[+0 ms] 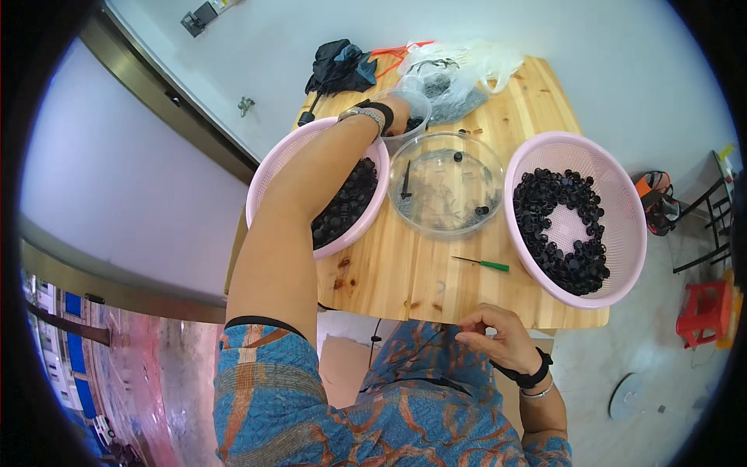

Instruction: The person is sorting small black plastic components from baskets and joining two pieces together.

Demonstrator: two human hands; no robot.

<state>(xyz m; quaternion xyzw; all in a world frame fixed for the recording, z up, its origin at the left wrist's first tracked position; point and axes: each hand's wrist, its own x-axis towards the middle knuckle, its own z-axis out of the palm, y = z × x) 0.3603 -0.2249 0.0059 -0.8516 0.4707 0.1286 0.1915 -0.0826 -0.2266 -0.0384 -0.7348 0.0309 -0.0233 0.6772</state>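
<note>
My left arm stretches across the pink basket (262,167) on the left, which holds a heap of small black plastic parts (354,198). My left hand (397,113) dips into a small clear tub (424,101) with black pieces in it; its fingertips are hidden. Low at the table's front edge, my right hand (502,335) is loosely bent, its thumb apart from the fingers, and nothing shows in it. Between the baskets stands a round clear plastic container (447,187) with thin dark pieces and a few black parts. A green-handled pick-like tool (492,266) lies in front of it.
At the right side of the wooden table (373,284), another pink basket (632,233) holds black ring-shaped parts (552,206). Clear plastic bags (467,66) and a folded black umbrella (340,68) lie at the far edge. A red stool (703,311) stands on the floor at right.
</note>
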